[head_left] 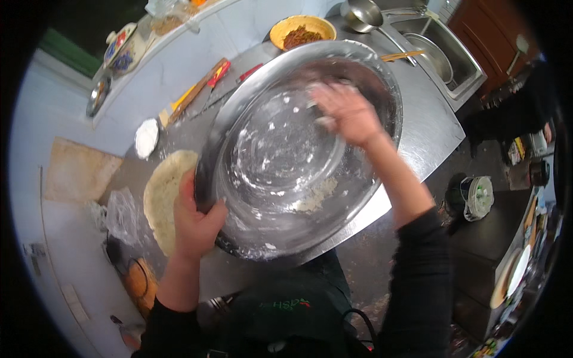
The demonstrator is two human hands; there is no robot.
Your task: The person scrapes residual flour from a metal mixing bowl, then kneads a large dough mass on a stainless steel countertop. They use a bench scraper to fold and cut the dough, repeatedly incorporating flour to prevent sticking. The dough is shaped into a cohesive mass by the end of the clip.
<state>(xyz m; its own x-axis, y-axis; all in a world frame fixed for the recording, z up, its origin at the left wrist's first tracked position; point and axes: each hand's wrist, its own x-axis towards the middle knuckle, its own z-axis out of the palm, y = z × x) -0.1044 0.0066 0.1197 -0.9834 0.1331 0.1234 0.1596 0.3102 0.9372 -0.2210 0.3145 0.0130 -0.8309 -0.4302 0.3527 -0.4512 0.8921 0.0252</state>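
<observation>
The left hand [200, 224] is gripping the basin [377, 85] by its left rim. The basin is slanting over the counter [427, 122], right of the dough [160, 203]. The right hand [349, 114] is showing blurred inside the basin's far right part; whether its grip is holding anything, I cannot tell.

Your left hand [200, 227] has the rim of the big metal basin [286, 140], thumb over the edge, and that basin is tilted above the table [430, 131]! Your right hand [346, 113] is inside it, fingers blurred, with white powder [253, 140] flecking the metal. To the left lies flat dough [160, 194]; beyond the far rim, a yellow bowl [277, 34] holds dark red food [302, 38].
</observation>
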